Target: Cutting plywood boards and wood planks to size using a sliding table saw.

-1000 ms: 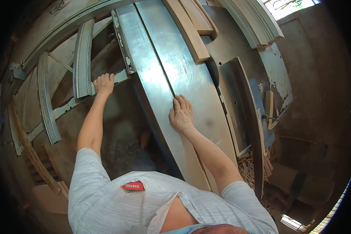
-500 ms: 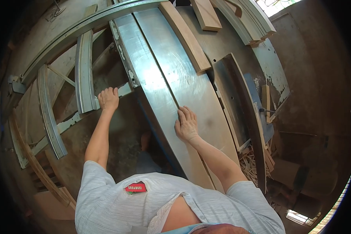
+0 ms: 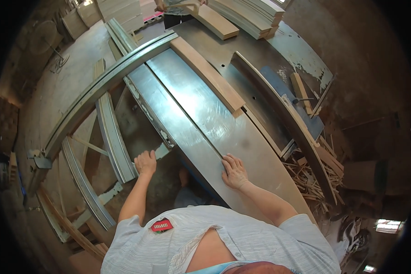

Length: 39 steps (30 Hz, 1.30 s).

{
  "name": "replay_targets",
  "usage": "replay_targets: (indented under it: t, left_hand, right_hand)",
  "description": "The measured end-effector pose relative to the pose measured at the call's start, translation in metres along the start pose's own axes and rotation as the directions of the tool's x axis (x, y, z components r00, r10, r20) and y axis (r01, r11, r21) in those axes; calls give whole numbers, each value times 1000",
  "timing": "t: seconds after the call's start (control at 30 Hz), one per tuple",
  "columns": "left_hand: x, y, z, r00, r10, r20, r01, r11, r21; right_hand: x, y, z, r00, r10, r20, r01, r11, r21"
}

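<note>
My left hand (image 3: 145,163) is closed around the chipped white rail (image 3: 161,151) of the metal side frame, beside the end of a grey crossbar (image 3: 115,137). My right hand (image 3: 234,171) lies palm down on the shiny metal sliding table (image 3: 201,123), its fingers extended with the tips at the long groove. Ahead of it, a thick pale wooden plank (image 3: 210,75) lies lengthwise along the right edge of this table, touched by neither hand.
A long metal fence (image 3: 100,82) crosses the far end of the frame. To the right stand a dark curved guard panel (image 3: 283,114) and a heap of wood offcuts (image 3: 310,178). Beyond, a co-worker's hand (image 3: 160,7) is near another board (image 3: 214,22) and stacked planks (image 3: 246,18).
The sliding table, plank and side frame have come toward me past the fixed table, with both hands keeping their places on them. The view has shifted, and a co-worker shows at the top.
</note>
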State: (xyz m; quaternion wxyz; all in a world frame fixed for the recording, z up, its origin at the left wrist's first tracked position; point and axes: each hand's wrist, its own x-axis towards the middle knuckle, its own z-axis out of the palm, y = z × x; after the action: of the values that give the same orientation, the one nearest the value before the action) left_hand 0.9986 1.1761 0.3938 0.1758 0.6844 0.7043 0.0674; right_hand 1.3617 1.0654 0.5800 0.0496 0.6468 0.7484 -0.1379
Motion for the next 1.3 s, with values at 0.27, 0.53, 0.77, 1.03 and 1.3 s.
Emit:
replay_targets:
  t: [0.27,0.53,0.77,1.03,1.3]
  left_hand:
    - [10,-17,-42,961,165,224,-135,980,-144]
    - [-13,-7,-81,950,212,230,-166,965,-204]
    - [-39,-1,-102,937,216,273,-141,953,-270]
    - [-37,25,-114,882,179,437,-32,945,-325]
    - [-3,6,-120,686,132,716,212,904,-370]
  right_hand:
    - [-25,-45,-50,976,147,158,-140,989,-53]
    - [-59,-76,-99,980,167,109,-168,986,-1]
    - [-44,-95,-131,968,249,32,-250,966,58]
    - [134,-12,-214,846,446,-294,-508,841,-185]
    - [219,4,-249,727,677,118,-636,727,-259]
